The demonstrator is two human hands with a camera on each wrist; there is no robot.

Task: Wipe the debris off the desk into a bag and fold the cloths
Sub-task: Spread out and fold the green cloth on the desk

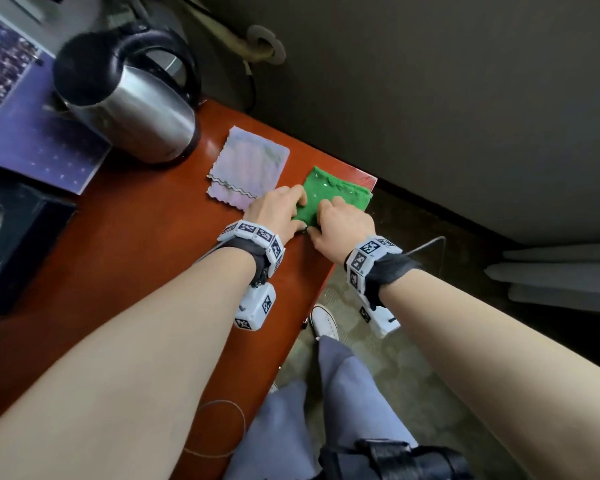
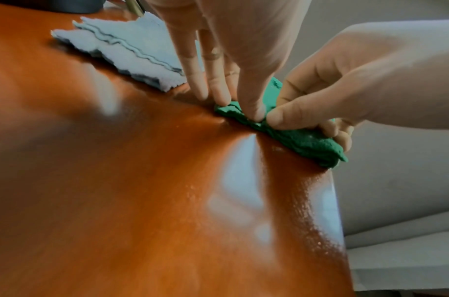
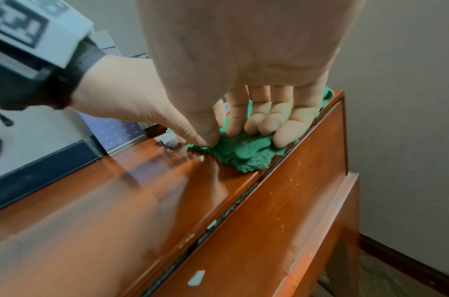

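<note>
A green cloth (image 1: 336,197) lies bunched on the far right corner of the red-brown desk (image 1: 146,258), with small white flecks (image 1: 315,194) on it. My left hand (image 1: 276,209) pinches its near left edge (image 2: 228,109). My right hand (image 1: 340,221) grips the near right part, thumb on top (image 2: 278,118) and fingers curled round it (image 3: 266,124). The two thumbs almost meet at the cloth's near corner. A pale lilac cloth (image 1: 248,168) lies folded flat just left of the green one (image 2: 132,50). No bag is in view.
A steel kettle (image 1: 129,105) stands behind the lilac cloth. A purple mat (image 1: 39,147) and a black tissue box (image 1: 14,244) sit at the left. The desk's right edge drops to drawer fronts (image 3: 294,201) bearing white specks, with carpet below.
</note>
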